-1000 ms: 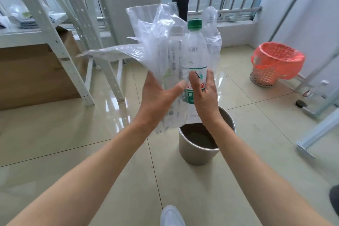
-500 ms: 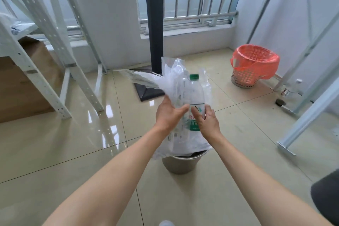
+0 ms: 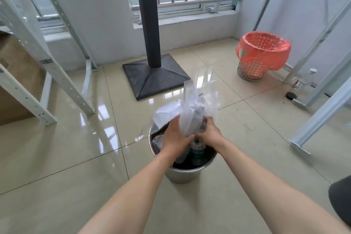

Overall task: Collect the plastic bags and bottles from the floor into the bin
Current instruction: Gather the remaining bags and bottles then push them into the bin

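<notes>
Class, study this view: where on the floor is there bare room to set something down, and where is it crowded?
Bare tile lies between the white shelf frame and the steel bin, and between the bin and the orange-lined basket. It is crowded at the bin's mouth, where both hands press plastic bags and a bottle in.

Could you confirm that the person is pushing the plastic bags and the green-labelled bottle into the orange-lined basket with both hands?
Not quite: the head view shows both the left hand and the right hand pushing the plastic bags and the green-labelled bottle into the metal bin directly in front of the person. The orange-lined basket stands apart, near the far right wall.
</notes>
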